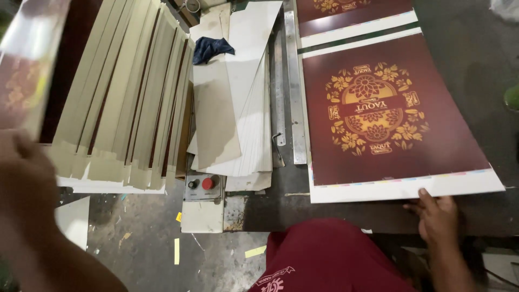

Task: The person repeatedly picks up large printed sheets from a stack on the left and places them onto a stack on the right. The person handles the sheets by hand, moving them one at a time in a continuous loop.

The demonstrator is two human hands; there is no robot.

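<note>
The right hand pinched the near edge of the sheet (long axis running away, gold emblem upside down); the blurred left hand gripped another print.

A dark, worn worktable is filling the right side of the frame, with a long metal ruler lying along its left part. At the lower centre, a pale control box with a red and a black button is standing at the table's edge. Below it, a grey concrete floor is showing stains and scattered yellow paper scraps. Light is falling evenly from above, glinting off the metal.
</note>
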